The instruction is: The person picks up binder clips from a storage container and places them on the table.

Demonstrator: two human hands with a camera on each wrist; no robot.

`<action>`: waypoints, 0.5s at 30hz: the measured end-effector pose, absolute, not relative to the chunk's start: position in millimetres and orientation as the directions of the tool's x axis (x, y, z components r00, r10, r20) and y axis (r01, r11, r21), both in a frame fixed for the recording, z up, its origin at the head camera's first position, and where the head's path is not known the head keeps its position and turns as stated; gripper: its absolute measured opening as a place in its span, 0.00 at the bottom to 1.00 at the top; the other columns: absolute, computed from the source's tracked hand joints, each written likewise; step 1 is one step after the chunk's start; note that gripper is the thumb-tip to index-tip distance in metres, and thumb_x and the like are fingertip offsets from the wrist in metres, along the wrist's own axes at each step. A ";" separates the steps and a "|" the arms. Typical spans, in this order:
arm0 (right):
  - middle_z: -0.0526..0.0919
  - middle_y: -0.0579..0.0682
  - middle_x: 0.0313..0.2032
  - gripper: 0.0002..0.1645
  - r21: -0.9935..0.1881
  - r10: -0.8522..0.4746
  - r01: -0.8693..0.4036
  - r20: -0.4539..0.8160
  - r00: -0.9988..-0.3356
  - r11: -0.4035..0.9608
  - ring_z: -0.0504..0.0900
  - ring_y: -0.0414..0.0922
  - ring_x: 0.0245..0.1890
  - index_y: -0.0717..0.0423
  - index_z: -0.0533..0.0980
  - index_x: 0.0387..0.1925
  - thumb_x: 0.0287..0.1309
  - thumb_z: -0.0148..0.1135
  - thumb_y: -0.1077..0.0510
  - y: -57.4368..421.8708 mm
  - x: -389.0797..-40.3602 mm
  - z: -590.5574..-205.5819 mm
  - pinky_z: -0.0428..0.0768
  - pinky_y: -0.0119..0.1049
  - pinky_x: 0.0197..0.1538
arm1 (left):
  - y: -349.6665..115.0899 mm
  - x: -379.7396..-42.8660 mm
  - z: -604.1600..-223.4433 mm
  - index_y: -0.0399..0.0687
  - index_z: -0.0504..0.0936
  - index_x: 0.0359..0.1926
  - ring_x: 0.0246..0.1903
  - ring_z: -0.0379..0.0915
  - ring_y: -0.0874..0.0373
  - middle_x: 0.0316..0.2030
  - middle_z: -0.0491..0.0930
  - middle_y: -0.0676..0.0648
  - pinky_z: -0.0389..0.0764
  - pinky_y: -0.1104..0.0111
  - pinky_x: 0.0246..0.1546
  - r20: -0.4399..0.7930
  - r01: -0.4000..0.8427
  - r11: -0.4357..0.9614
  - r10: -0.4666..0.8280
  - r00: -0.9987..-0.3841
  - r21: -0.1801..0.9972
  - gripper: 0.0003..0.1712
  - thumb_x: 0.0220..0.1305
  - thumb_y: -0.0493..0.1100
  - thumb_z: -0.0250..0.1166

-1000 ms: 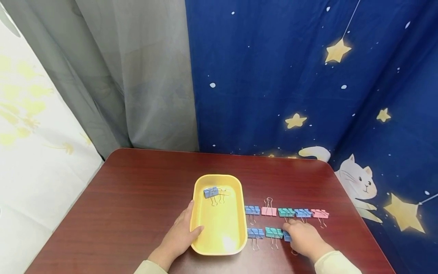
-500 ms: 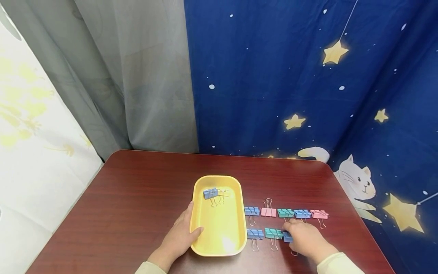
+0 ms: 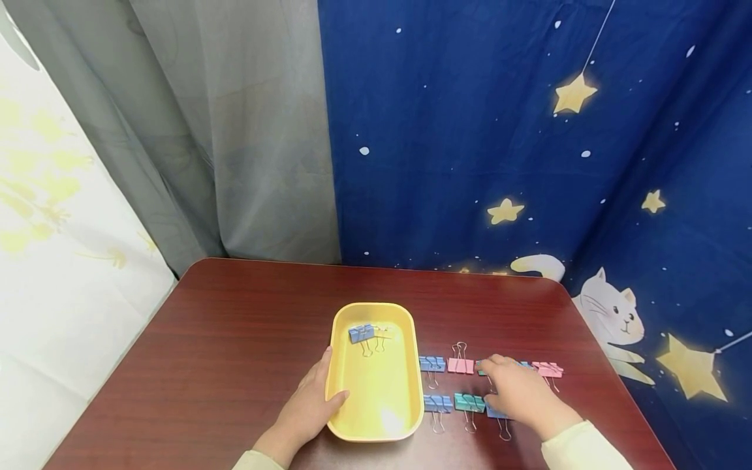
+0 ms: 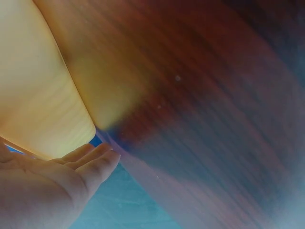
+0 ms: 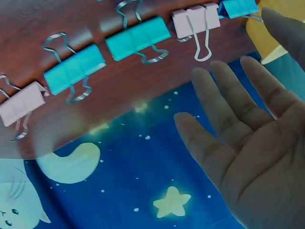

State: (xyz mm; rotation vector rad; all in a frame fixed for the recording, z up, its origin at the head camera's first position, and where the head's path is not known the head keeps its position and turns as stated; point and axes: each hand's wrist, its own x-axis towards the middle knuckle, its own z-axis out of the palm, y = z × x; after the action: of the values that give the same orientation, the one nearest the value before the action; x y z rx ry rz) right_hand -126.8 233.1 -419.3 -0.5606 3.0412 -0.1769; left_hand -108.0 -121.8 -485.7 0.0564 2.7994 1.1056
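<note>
My left hand (image 3: 308, 405) holds the near left side of a yellow tray (image 3: 376, 385), thumb over the rim, fingers along the outer wall. Inside the tray lie a blue binder clip (image 3: 361, 334) and a yellow binder clip (image 3: 383, 333). My right hand (image 3: 519, 391), fingers spread in the right wrist view, hovers over two rows of binder clips and holds nothing. Under it a blue front-row clip (image 3: 497, 412) is partly covered. The back row's green clip (image 5: 138, 38) and blue clip (image 5: 75, 69) are mostly hidden in the head view, but plain in the right wrist view.
Left of the right hand are a blue clip (image 3: 432, 363) and a pink clip (image 3: 461, 366) behind, with a blue clip (image 3: 438, 403) and a green clip (image 3: 469, 402) in front. A pink clip (image 3: 548, 369) ends the back row. Curtains (image 3: 446, 130) hang behind the brown table (image 3: 247, 313).
My right hand has let go of the blue front-row clip, lifted away and spread its fingers toward the back row. The clip stays in place; my left hand stays on the tray.
</note>
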 end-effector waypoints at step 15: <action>0.78 0.56 0.54 0.38 -0.122 -0.395 -0.406 0.104 -0.913 0.906 0.75 0.56 0.56 0.55 0.76 0.56 0.39 0.78 0.57 204.8 -145.6 -403.2 0.76 0.56 0.55 | -121.7 -108.0 -489.1 0.46 0.47 0.76 0.68 0.55 0.38 0.69 0.60 0.35 0.62 0.44 0.63 -0.087 0.005 0.733 0.088 -0.992 0.680 0.51 0.60 0.53 0.66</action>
State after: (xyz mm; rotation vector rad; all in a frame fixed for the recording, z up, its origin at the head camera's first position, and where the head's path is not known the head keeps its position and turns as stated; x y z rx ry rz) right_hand -145.6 204.8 -403.2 -0.6613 3.1413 -0.2282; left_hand -108.0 -121.7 -489.1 0.0765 2.8179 1.1057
